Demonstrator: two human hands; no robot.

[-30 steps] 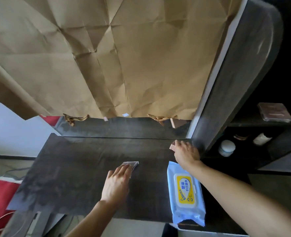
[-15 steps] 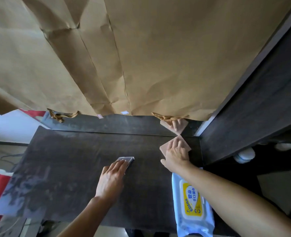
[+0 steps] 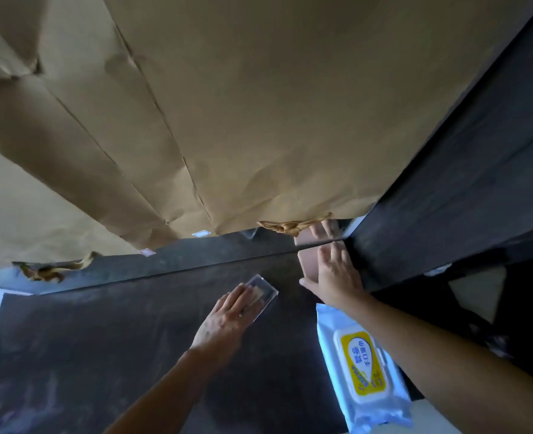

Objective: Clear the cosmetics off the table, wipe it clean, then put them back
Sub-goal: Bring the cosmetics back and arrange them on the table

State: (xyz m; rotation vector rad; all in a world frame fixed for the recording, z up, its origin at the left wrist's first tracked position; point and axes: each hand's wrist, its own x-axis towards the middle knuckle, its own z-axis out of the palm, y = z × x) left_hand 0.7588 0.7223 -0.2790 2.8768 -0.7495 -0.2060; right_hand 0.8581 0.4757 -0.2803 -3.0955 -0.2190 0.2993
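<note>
**Setting cosmetics back on the table**

Nearest, the wet-wipe pack [image 3: 362,368] lies at the right edge of the table [image 3: 102,355]; the Chinese characters on its yellow label are upside down and I can't read them. The left hand [image 3: 224,321] lies flat-fingered on a clear case [image 3: 263,294] mid-table. Beyond, the right hand [image 3: 337,277] presses flat on a pink compact [image 3: 309,261] in the back corner. Lifting rather than dragging would likely spare the top.

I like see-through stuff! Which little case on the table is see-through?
The clear case under the left hand; the pink case under the right hand is opaque.
</note>
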